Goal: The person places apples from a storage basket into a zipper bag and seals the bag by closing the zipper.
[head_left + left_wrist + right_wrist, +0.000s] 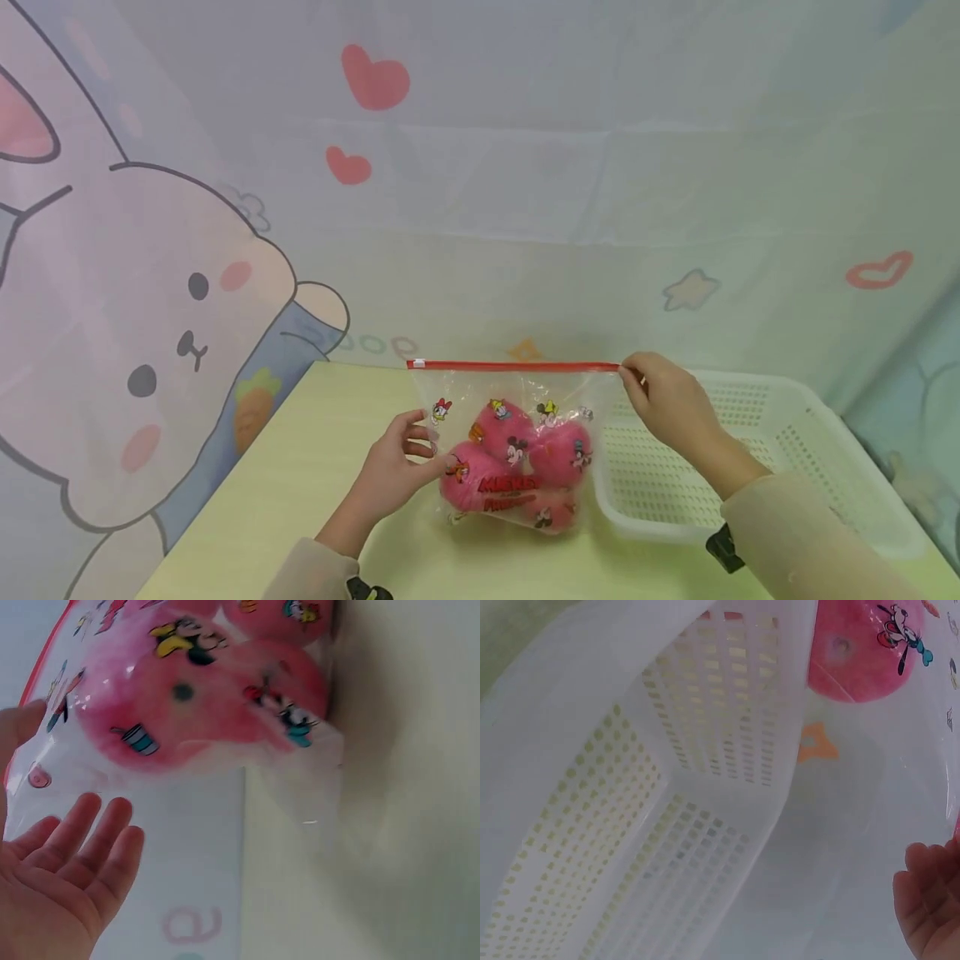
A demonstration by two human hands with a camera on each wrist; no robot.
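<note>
A clear zip bag (pixel 517 387) with cartoon prints and a red slider strip (pixel 517 366) hangs upright over the table. Inside are several round pink things (pixel 165 697), fruit-like with a small dimple; their exact kind cannot be told. At the bag's top right corner, my right hand (pixel 667 404) pinches the end of the red strip between thumb and fingers. Beside the bag's left side is my left hand (pixel 397 467), its fingers spread and loosely bent, with the thumb at the bag's front. The white slider (pixel 419 363) sits at the strip's left end.
A white plastic basket (pixel 615 508) with perforated walls stands to the right, under my right forearm. The pale yellow table (pixel 300 467) reaches back to a hanging cloth (pixel 487 208) printed with a rabbit and hearts.
</note>
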